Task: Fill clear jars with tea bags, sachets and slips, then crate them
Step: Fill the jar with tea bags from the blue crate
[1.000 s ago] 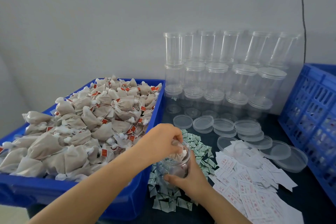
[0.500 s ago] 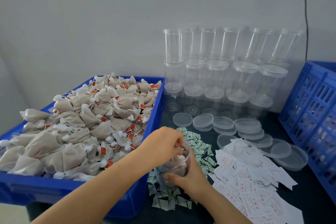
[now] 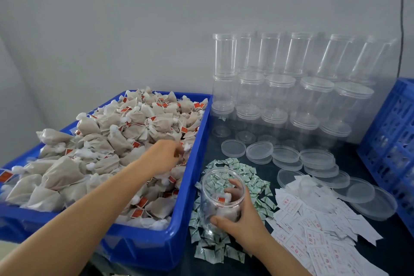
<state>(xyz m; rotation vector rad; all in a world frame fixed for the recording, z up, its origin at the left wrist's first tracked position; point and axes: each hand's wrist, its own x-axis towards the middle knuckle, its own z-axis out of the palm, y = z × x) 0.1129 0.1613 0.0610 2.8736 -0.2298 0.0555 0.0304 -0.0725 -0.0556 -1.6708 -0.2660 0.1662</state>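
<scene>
In the blue tray [image 3: 190,228] at our left, the tea bags [image 3: 116,141] lie heaped: soft, light paper pouches of brown leaf, each gathered to a white knotted top with a string and a small red tag. We judge they weigh next to nothing and crush easily, so the knot or the gathered neck is the place to pinch, not the belly, and the strings look likely to snag a neighbour on the way up.

Our left hand [image 3: 167,154] reaches across the heap near the tray's right wall, forearm stretched out low over the bags, fingers bent down toward a white knot; whether it has one pinched yet we cannot tell, since the fingertips are blurred.

Our right hand [image 3: 240,215] wraps the clear jar [image 3: 220,199], thumb on the near side and fingers curled round the far wall, seen through the plastic. The jar stands upright on the scattered green-and-white sachets [image 3: 244,175], just beside the tray, with a few tea bags already inside. It looks thin, stiff and smooth, light enough to tip, so we steady it at mid-height.

The printed slips [image 3: 313,226] lie to the right of the jar, the loose lids [image 3: 318,159] behind them, the empty jars [image 3: 280,87] stacked by the wall, and the blue crate [image 3: 394,136] at far right.
</scene>
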